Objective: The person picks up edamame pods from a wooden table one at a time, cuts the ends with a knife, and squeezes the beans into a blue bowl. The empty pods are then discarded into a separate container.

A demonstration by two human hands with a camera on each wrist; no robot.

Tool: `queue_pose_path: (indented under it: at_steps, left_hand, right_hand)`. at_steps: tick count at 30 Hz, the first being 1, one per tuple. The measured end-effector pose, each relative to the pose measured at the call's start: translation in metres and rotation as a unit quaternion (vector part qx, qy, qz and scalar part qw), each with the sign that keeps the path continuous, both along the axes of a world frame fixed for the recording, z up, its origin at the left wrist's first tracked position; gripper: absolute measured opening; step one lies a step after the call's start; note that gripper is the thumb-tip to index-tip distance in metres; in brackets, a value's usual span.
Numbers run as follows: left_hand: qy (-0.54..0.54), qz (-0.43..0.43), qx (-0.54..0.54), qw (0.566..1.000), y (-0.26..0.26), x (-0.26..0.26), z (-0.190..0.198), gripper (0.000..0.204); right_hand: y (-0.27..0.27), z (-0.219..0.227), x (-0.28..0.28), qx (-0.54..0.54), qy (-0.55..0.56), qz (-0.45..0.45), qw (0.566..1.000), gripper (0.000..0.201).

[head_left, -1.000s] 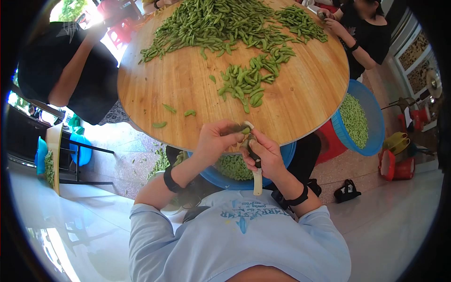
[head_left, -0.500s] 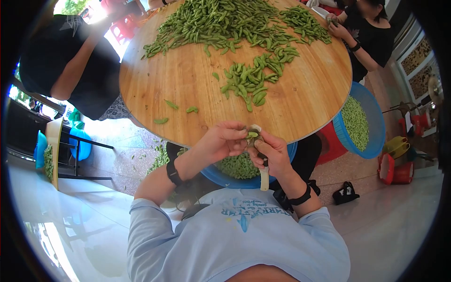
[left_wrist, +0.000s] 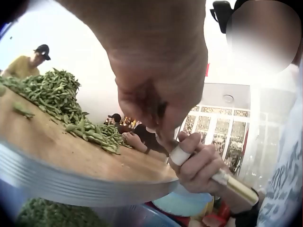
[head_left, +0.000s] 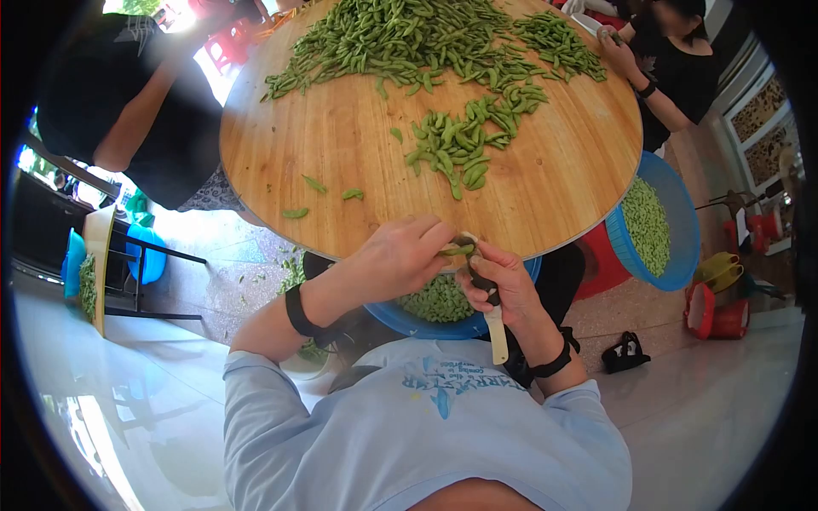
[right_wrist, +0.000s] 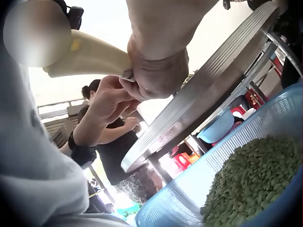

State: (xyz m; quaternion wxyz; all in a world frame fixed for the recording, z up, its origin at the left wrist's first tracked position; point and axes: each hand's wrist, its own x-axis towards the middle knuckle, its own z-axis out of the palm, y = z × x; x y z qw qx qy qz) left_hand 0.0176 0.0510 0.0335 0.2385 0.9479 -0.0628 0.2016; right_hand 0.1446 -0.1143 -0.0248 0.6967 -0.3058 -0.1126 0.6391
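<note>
Over the table's near edge, my left hand point(head_left: 405, 255) pinches a green bean pod point(head_left: 458, 250) between thumb and fingers. Its fingertips meet those of my right hand point(head_left: 504, 285), whose thumb lies against the pod's right end. The right hand's fingers curl round a slim tool with a dark section point(head_left: 484, 285) and a cream end point(head_left: 497, 336) that points down toward my shirt; its other end is hidden in the hand. A white band point(left_wrist: 180, 155) wraps a right finger in the left wrist view. Beneath the hands, a blue basket point(head_left: 409, 326) holds shelled green beans.
A large heap of pods point(head_left: 400, 38) covers the far side of the round wooden table point(head_left: 341, 136), with a smaller cluster point(head_left: 456, 149) nearer. Another blue basket point(head_left: 682, 221) of beans stands right. People in black point(head_left: 106, 111) flank the table. Loose pods point(head_left: 296, 213) lie left.
My left hand drew back from the pod with its fingers spread, then came in again to pinch it. The right hand moved slightly right, and the tool's cream end swung right.
</note>
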Motion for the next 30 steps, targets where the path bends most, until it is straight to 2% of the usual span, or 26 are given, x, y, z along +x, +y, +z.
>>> queue_pose_path:
  at_steps: [2,4,6,7,11,13,14,15,16,17,19,20,22,23,24,25,26,28,29,30]
  left_hand:
    - [0.015,0.01,0.017,1.0,-0.003,-0.003,-0.002,0.029]
    - [-0.033,0.023,0.098,0.994,-0.008,-0.002,-0.01,0.029]
    - [-0.046,0.04,0.13,0.99,-0.011,-0.004,-0.019,0.028]
    - [-0.058,0.058,0.162,0.983,-0.012,-0.004,-0.023,0.028]
    - [-0.107,0.079,0.126,0.983,-0.011,0.003,-0.032,0.027]
    - [-0.138,0.05,-0.003,0.989,-0.009,0.006,-0.033,0.021]
    - [-0.138,0.049,-0.003,0.989,-0.008,0.006,-0.031,0.021]
    - [-0.079,0.047,-0.143,0.985,-0.007,0.005,-0.03,0.018]
    - [-0.019,0.044,-0.279,0.959,-0.006,0.004,-0.028,0.016]
    - [-0.019,0.044,-0.279,0.959,-0.007,0.003,-0.028,0.016]
    - [0.075,0.083,-0.435,0.894,-0.009,0.002,-0.027,0.013]
    - [0.075,0.083,-0.435,0.894,-0.009,0.002,-0.027,0.013]
    - [0.105,0.066,-0.559,0.82,-0.011,0.004,-0.03,0.012]
    - [0.104,0.066,-0.56,0.819,-0.011,0.004,-0.031,0.012]
    - [0.126,0.053,-0.621,0.771,-0.01,0.004,-0.033,0.013]
    - [0.147,0.04,-0.679,0.718,-0.009,0.003,-0.035,0.014]
    - [0.145,0.041,-0.679,0.718,-0.009,0.004,-0.039,0.014]
    - [0.146,0.063,-0.626,0.764,-0.013,0.004,-0.047,0.018]
    - [0.147,0.062,-0.626,0.763,-0.016,0.002,-0.049,0.018]
    - [0.155,0.078,-0.591,0.788,-0.019,0.001,-0.048,0.019]
  right_hand:
    - [0.0,-0.001,-0.004,-0.001,0.009,-0.002,1.0,0.021]
    - [0.002,0.0,-0.004,0.0,0.014,-0.003,1.0,0.021]
    - [0.003,-0.001,-0.005,-0.007,0.114,-0.027,0.993,0.02]
    - [0.003,-0.001,-0.006,-0.007,0.115,-0.028,0.993,0.02]
    - [0.004,0.002,-0.008,-0.005,0.132,-0.036,0.991,0.019]
    - [0.004,0.003,-0.009,0.001,0.138,-0.043,0.99,0.019]
    - [0.003,0.005,-0.011,0.005,0.112,-0.05,0.992,0.019]
    - [0.003,0.006,-0.012,0.008,0.086,-0.056,0.995,0.019]
    - [0.002,0.007,-0.012,0.007,0.085,-0.056,0.995,0.019]
    - [0.001,0.007,-0.012,0.009,0.05,-0.059,0.997,0.02]
    - [0.001,0.01,-0.013,0.011,0.016,-0.061,0.998,0.021]
    - [0.001,0.013,-0.014,0.007,0.001,-0.071,0.997,0.022]
    - [-0.001,0.012,-0.014,0.002,-0.014,-0.082,0.997,0.023]
    - [-0.001,0.007,-0.014,0.003,-0.132,-0.102,0.986,0.024]
    - [-0.002,0.002,-0.014,0.005,-0.249,-0.121,0.961,0.026]
    - [-0.003,-0.002,-0.014,0.005,-0.249,-0.12,0.961,0.026]
    - [-0.004,-0.005,-0.013,0.006,-0.284,-0.127,0.95,0.027]
    - [-0.004,-0.009,-0.014,0.005,-0.317,-0.135,0.939,0.027]
    - [-0.002,-0.01,-0.016,-0.016,-0.373,-0.163,0.913,0.025]
    - [-0.001,-0.01,-0.016,-0.036,-0.428,-0.189,0.883,0.024]
